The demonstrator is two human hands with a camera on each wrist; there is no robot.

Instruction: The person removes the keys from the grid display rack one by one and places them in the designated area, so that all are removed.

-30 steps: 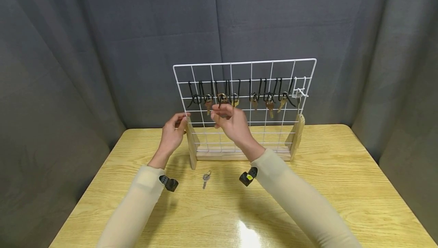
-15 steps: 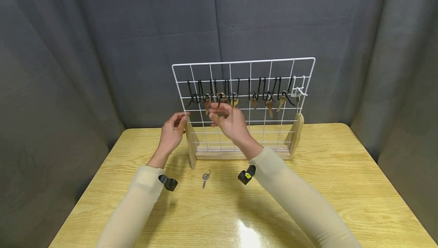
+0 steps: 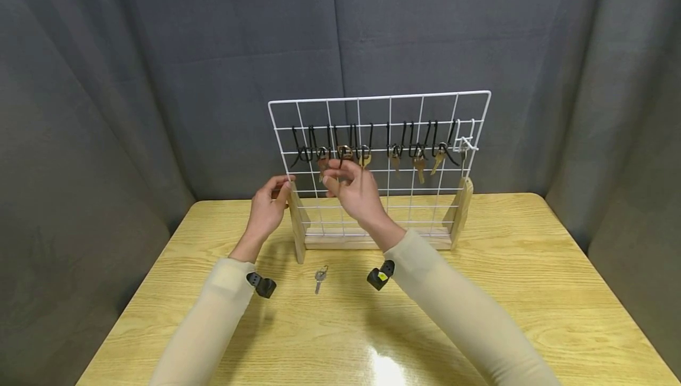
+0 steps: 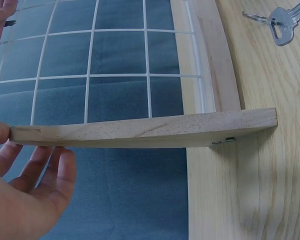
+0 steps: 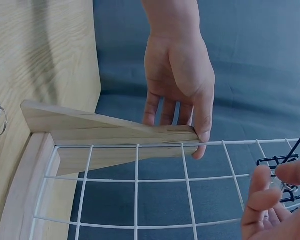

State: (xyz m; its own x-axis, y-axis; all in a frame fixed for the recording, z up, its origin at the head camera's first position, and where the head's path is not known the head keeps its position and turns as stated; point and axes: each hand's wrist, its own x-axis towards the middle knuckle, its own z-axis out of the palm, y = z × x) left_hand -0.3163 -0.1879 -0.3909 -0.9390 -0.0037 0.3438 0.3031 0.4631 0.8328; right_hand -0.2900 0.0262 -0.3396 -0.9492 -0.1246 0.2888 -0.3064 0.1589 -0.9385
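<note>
A white wire grid rack [image 3: 388, 99] stands in a wooden frame, with black hooks and several hanging keys [image 3: 420, 168] across its upper part. My left hand [image 3: 268, 206] grips the top of the left wooden side post [image 4: 140, 129], thumb and fingers on opposite sides. My right hand [image 3: 360, 197] is in front of the left-hand hooks, thumb and fingers bent, beside a brownish key [image 3: 322, 163]. In the right wrist view, those fingers [image 5: 262, 200] are close to a hook with a shiny ring; whether they pinch anything is unclear. A copper-coloured ring [image 3: 344, 151] hangs just above them.
A loose silver key with a ring [image 3: 320, 276] lies on the wooden table [image 3: 479, 315] in front of the rack. A white hook [image 3: 464, 140] sits at the grid's right end. Dark grey curtains [image 3: 239, 31] surround the table at the back and sides.
My right hand has shifted slightly to the left beside the brownish key, which hangs at a slightly different angle. The left hand keeps its grip on the side post.
</note>
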